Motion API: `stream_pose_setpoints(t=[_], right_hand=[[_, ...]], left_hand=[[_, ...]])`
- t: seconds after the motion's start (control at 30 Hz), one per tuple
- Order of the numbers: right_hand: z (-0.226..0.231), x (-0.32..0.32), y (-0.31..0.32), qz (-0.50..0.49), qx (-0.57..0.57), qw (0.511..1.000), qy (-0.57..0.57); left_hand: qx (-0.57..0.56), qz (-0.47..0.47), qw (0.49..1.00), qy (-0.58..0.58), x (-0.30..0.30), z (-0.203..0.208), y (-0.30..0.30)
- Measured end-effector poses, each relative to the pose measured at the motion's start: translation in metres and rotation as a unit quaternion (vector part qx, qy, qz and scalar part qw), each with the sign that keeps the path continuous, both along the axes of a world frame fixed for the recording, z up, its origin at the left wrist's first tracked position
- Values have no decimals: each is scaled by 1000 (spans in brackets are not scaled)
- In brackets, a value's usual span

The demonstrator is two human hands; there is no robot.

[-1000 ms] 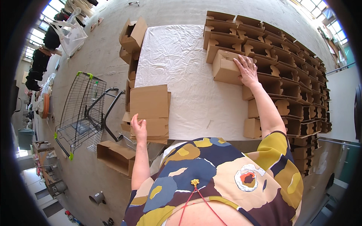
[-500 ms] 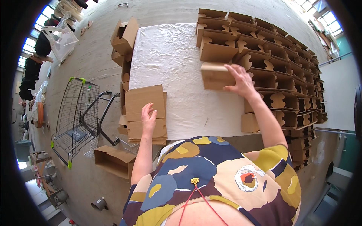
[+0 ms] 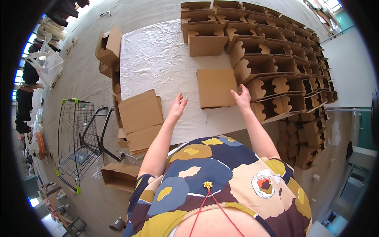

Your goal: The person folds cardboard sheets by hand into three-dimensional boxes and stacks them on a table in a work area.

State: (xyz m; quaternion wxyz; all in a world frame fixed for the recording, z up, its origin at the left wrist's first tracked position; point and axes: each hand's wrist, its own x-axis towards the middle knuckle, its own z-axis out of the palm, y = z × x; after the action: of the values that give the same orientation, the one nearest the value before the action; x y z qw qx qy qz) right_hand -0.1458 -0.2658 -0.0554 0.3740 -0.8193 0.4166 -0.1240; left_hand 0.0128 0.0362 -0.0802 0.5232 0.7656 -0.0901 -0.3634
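A closed brown cardboard box (image 3: 217,87) lies on the white-covered table (image 3: 158,59) in front of me. My right hand (image 3: 242,98) is at its right edge, fingers stretched and thumb apart, the thumb at the box's side; I cannot tell how firmly it touches. My left hand (image 3: 177,107) hovers over the cloth left of the box, open and holding nothing. Flat folded cardboard pieces (image 3: 140,114) lie in a stack at the table's left, beside my left forearm. Rows of open cardboard boxes (image 3: 272,63) with curved flaps fill the right side.
An open box (image 3: 207,42) stands at the near-left edge of the rows. More boxes (image 3: 108,47) line the table's left side. A wire cart (image 3: 79,138) with green corners and an open carton (image 3: 118,176) stand on the floor at left. Further boxes (image 3: 304,138) are piled lower right.
The box has come nearer and now shows a broad closed face. My right hand has drawn back to its right edge. My left hand has moved from the flat cardboard toward the box.
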Motion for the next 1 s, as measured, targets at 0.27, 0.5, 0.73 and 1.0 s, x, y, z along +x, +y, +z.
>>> stream_pose_setpoints(t=[0.27,0.5,0.73,1.0], right_hand=[[6,4,8,76,135,987,-40],[8,-26,43,54,311,917,-242],[26,-12,51,2,388,904,-182],[44,30,48,148,355,913,-136]], left_hand=[[-121,11,993,8,-21,24,-51],[-224,97,970,3,-23,28,12],[-199,128,971,30,-42,31,20],[-185,85,978,38,-24,62,-6]])
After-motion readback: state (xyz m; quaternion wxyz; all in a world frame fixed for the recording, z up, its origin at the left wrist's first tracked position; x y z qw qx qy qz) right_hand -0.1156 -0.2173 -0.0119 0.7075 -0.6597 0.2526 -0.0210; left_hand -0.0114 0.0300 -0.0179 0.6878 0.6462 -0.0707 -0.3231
